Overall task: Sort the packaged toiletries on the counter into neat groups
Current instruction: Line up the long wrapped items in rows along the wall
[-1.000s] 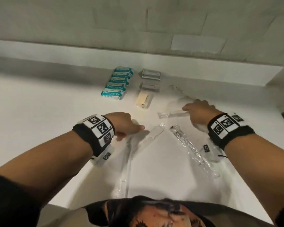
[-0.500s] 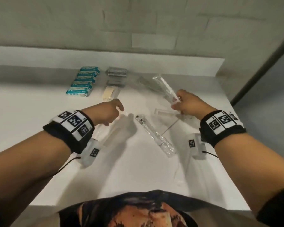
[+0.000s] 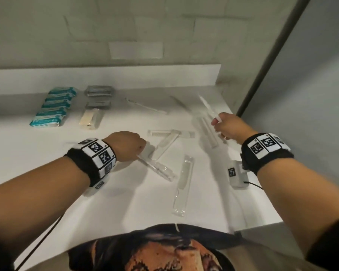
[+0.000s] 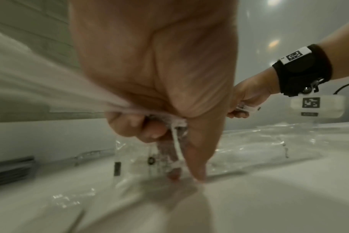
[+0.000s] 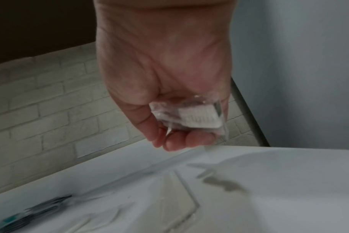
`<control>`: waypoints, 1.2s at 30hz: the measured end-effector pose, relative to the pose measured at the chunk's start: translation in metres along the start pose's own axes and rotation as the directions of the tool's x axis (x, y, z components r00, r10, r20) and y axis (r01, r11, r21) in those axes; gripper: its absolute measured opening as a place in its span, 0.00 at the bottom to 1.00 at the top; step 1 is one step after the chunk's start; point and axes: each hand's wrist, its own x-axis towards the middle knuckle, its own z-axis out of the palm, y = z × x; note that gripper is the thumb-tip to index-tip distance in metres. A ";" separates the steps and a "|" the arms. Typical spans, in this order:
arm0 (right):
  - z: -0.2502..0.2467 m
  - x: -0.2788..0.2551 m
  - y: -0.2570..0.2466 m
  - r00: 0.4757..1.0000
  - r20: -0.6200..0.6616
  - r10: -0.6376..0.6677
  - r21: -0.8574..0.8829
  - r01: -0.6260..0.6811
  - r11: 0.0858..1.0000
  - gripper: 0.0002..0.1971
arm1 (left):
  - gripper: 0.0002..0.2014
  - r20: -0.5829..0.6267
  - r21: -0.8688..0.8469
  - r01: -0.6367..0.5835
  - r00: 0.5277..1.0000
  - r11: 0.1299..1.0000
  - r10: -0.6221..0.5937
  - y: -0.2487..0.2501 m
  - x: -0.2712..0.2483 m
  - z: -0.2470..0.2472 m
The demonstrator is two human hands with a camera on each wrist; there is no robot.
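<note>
My right hand holds a clear-wrapped toothbrush above the counter's right side; the right wrist view shows its bristle end between my curled fingers. My left hand grips one end of another clear-wrapped toothbrush low over the counter, and in the left wrist view the wrapper is bunched in my fingers. Loose on the counter lie a wrapped toothbrush, two crossed wrapped combs and one more long packet.
At the back left stand a row of teal packets, grey packets and a cream soap packet. A thin wrapped item lies behind the combs. The white counter ends at a grey wall on the right.
My right hand has lifted its toothbrush off the counter and carried it rightward. My left hand has taken hold of a wrapped toothbrush. The head view has swung right.
</note>
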 end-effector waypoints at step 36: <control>0.052 0.195 -0.119 0.996 0.094 0.007 -0.511 0.042 0.858 0.37 | 0.48 0.095 -0.959 0.229 0.817 0.169 -0.568 -0.106 0.191 -0.063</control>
